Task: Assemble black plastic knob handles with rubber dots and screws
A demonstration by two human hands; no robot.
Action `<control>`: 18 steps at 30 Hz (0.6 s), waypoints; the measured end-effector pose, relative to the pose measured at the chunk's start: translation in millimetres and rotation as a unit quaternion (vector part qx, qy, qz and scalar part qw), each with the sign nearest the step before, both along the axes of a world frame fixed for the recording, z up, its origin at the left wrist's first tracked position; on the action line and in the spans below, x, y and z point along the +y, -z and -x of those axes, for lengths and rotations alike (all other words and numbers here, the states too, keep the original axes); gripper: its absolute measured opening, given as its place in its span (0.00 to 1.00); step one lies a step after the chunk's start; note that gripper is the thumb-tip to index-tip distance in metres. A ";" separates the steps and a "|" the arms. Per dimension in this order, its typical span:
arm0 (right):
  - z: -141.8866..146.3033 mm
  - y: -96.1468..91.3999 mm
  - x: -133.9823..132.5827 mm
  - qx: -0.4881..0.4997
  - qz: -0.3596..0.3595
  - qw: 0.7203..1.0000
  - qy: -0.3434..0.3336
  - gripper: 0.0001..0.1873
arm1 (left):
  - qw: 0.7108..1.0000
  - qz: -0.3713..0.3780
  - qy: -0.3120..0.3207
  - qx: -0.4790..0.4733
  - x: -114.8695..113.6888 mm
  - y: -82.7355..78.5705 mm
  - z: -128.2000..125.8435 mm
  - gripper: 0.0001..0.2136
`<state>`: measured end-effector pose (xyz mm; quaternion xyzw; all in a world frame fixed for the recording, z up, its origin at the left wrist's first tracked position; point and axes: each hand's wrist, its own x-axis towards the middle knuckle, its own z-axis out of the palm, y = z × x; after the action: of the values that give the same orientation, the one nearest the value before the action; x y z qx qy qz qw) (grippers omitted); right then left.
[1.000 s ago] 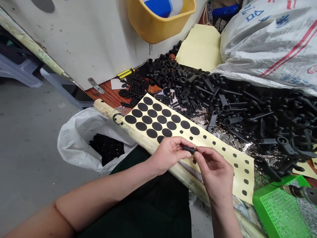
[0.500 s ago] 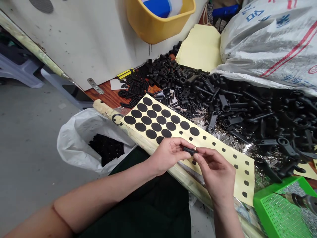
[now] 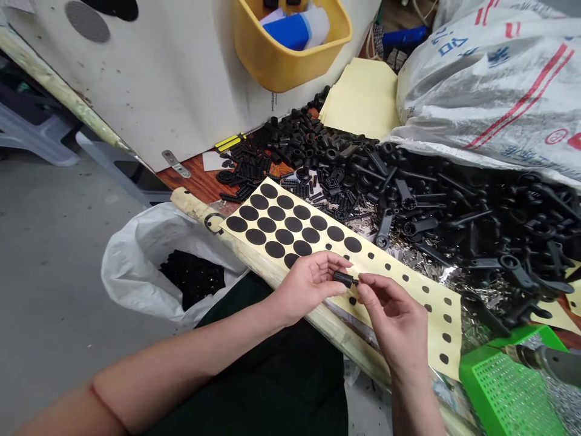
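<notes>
My left hand (image 3: 308,284) pinches a small black cylindrical part (image 3: 344,279) between thumb and fingers, just above the table's near edge. My right hand (image 3: 393,312) meets it from the right, fingertips closed on the part's right end. Both hands hover over a pale yellow backing sheet (image 3: 408,284) carrying large black round pads (image 3: 284,227) on its left and small black dots on its right.
A heap of black plastic handles and sleeves (image 3: 436,206) covers the table behind. A white bag of black parts (image 3: 181,272) hangs left of the table edge. A green basket (image 3: 508,387) sits lower right; a yellow bin (image 3: 281,60), blank yellow sheets (image 3: 358,100) and a woven sack (image 3: 490,91) lie behind.
The view has shifted down slightly. Both hands stay together on the small black part with only small finger movements.
</notes>
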<state>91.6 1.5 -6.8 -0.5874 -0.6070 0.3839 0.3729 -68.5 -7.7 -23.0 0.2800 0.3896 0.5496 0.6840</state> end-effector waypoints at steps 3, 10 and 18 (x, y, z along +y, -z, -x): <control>0.3 0.6 -1.0 -0.013 -0.003 1.000 -0.010 0.13 | 1.000 -0.003 0.003 0.003 0.4 0.4 -0.8 0.13; -2.3 2.9 -2.1 -0.013 -0.026 0.999 -0.012 0.11 | 1.000 -0.002 0.016 0.008 0.6 -1.8 -0.7 0.10; 6.8 7.1 -4.4 -0.156 -0.286 0.943 -0.065 0.03 | 1.000 0.014 -0.003 0.018 0.2 -1.2 -3.8 0.09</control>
<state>84.8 -2.8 -13.9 -0.4678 -0.7786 0.1206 0.4005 -64.8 -7.5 -21.8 0.2797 0.4102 0.5407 0.6791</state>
